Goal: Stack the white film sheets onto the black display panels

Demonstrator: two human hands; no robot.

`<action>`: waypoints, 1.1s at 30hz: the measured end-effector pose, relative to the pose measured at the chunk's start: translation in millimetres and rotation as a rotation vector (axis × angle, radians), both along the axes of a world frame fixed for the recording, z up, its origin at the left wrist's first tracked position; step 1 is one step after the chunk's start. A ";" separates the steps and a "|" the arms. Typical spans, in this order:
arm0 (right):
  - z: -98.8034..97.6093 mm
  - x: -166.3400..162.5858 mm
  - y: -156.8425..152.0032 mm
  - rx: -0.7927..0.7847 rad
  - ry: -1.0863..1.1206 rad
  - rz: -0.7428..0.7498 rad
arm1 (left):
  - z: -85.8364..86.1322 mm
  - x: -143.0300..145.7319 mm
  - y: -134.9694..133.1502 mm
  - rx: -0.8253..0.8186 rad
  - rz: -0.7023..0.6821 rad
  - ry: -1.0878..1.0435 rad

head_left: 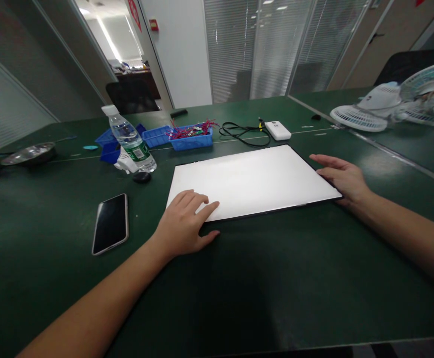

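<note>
in the head view, a white panel point(254, 181) with a thin dark rim is lying flat on the green desk point(261, 278), and it is serving here as the middle of the clock. its pale face is pointing up, so both hands are reaching it from its edges and leaving most of that face uncovered.

at eight o'clock the left hand point(185, 221) is resting over the near corner; its fingers are bending loosely down onto the surface while the thumb is standing apart, beyond the near edge. this light touch is seemingly steadying the corner rather than pinching it. at three o'clock the right hand point(345, 181) is sitting against the opposite short side, palm turned inward. its visible fingers are pointing along that edge, slightly parted, probably bracing it; the corner is hiding part of the hand, so whether anything is being gripped there i cannot tell.

between eight and nine o'clock a phone point(110, 223) is lying face up, well outside the left hand's corner. between nine and ten a water bottle point(130, 139) is standing upright; at ten a blue tray point(191, 144) is holding red wires point(192, 131), presumably containing loose bits. at twelve a black cable point(254, 144) is lying coiled, perhaps for tidiness, with a white box point(278, 130) sitting at one.
</note>
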State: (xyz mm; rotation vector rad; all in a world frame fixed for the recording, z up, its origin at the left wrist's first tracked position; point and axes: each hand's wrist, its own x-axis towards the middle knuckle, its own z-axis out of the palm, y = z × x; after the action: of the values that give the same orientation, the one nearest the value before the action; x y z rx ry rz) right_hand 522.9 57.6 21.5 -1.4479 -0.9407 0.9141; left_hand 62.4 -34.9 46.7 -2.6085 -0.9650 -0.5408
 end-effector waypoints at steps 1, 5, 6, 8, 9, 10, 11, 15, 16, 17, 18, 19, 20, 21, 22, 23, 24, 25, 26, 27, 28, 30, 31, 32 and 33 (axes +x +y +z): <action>0.0 -0.3 0.0 -0.006 -0.007 -0.003 | -0.7 1.5 -0.7 0.007 0.002 0.004; 0.2 -0.1 0.5 -0.012 -0.027 -0.019 | -1.6 1.9 -0.2 0.079 -0.008 0.005; 0.5 -0.1 0.6 -0.013 -0.026 -0.026 | -1.4 1.4 -0.1 0.103 -0.025 0.009; 1.3 -0.2 1.0 -0.020 -0.019 -0.038 | -1.1 1.4 -0.9 0.151 -0.067 0.022; 1.7 -0.4 1.2 -0.027 -0.014 -0.041 | -1.2 2.1 -1.7 0.173 -0.081 0.027; 2.1 -0.7 1.4 -0.034 -0.011 -0.042 | -1.7 3.3 -2.8 0.191 -0.087 0.026; 2.3 -0.9 1.5 -0.042 -0.009 -0.042 | -2.4 4.8 -4.1 0.204 -0.081 0.019; 2.0 -1.4 1.6 -0.077 -0.013 -0.037 | -8.0 11.6 -8.1 0.215 -0.018 -0.021; 1.7 -1.2 1.6 -0.084 -0.015 -0.038 | -9.5 12.6 -8.5 0.214 -0.009 -0.023; 1.5 -0.9 1.5 -0.089 -0.019 -0.039 | -10.9 13.1 -8.7 0.212 -0.007 -0.025; 1.4 -0.5 1.5 -0.092 -0.023 -0.039 | -11.9 13.1 -8.8 0.211 -0.011 -0.029; 1.3 0.1 1.5 -0.094 -0.029 -0.036 | -12.5 12.7 -8.8 0.210 -0.017 -0.040; 1.3 0.8 1.6 -0.097 -0.035 -0.031 | -12.7 11.9 -8.8 0.211 -0.024 -0.056; 1.3 1.5 1.9 -0.100 -0.041 -0.022 | -12.5 10.9 -8.9 0.215 -0.031 -0.076; 1.3 2.2 2.2 -0.105 -0.048 -0.013 | -12.1 10.0 -9.0 0.219 -0.035 -0.095; 1.3 2.7 2.6 -0.110 -0.053 -0.006 | -11.5 9.2 -9.0 0.223 -0.040 -0.109; 1.1 3.0 3.0 -0.116 -0.058 0.000 | -11.0 8.6 -9.1 0.228 -0.047 -0.116; 0.9 3.0 3.4 -0.122 -0.060 0.002 | -10.5 8.4 -9.1 0.233 -0.054 -0.116; 0.6 2.5 3.6 -0.126 -0.061 0.002 | -10.1 8.4 -9.1 0.238 -0.062 -0.111; 0.4 1.7 3.6 -0.130 -0.061 -0.002 | -10.0 8.6 -8.9 0.246 -0.071 -0.106; 0.3 0.5 3.3 -0.133 -0.061 -0.006 | -9.9 8.7 -8.6 0.258 -0.079 -0.104; 0.7 -2.5 0.7 -0.129 -0.062 -0.013 | -10.1 8.5 -7.9 0.286 -0.092 -0.102; 1.3 -4.0 -1.8 -0.122 -0.063 -0.016 | -10.1 8.1 -7.5 0.299 -0.099 -0.102; 2.0 -5.2 -5.4 -0.112 -0.063 -0.018 | -10.0 7.5 -7.2 0.309 -0.107 -0.102; 2.7 -5.7 -10.2 -0.102 -0.065 -0.022 | -9.7 6.9 -6.9 0.317 -0.116 -0.103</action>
State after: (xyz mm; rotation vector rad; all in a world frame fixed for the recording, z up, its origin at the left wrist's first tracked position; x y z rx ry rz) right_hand 517.1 47.3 24.2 -1.5796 -0.9351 0.9144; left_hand 69.3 -41.8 37.0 -2.3787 -0.6938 -0.7939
